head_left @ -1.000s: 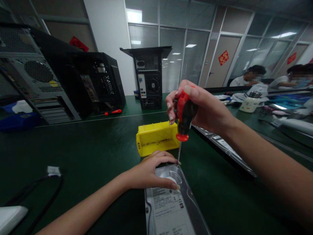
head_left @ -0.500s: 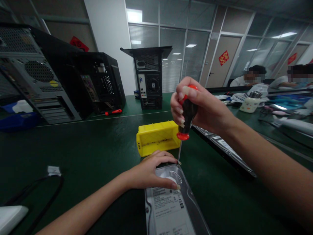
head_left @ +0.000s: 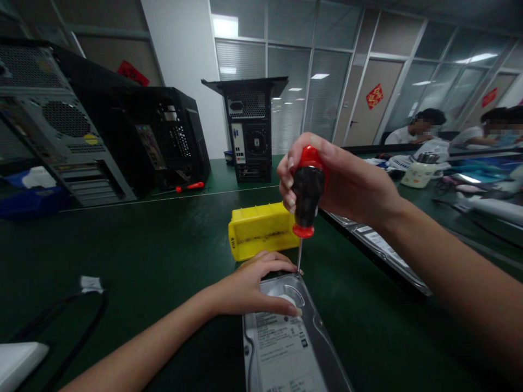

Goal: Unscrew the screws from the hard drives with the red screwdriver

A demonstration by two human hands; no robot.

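Observation:
A silver hard drive (head_left: 281,354) with a white printed label lies on the green table in front of me. My left hand (head_left: 261,286) grips its far end, thumb across the top face and fingers over the far edge. Wrapped round a red and black screwdriver (head_left: 308,190) is my right hand (head_left: 339,179). The screwdriver stands nearly upright, its tip at the drive's far right corner, close to my left fingertips. Whatever screw is under the tip is too small to make out. Just beyond the drive sits a yellow bin (head_left: 261,231) with small dark bits inside.
More hard drives (head_left: 379,250) lie in a row at the right. Several computer cases (head_left: 251,130) stand along the back and left. Another red screwdriver (head_left: 192,187) rests near one case. A cable (head_left: 81,326) lies at the left. People (head_left: 425,128) sit at the far right.
My right hand has turned the screwdriver's handle and its fingers have shifted round it, with the handle slightly lower and further left. My left hand and the drive have stayed in place.

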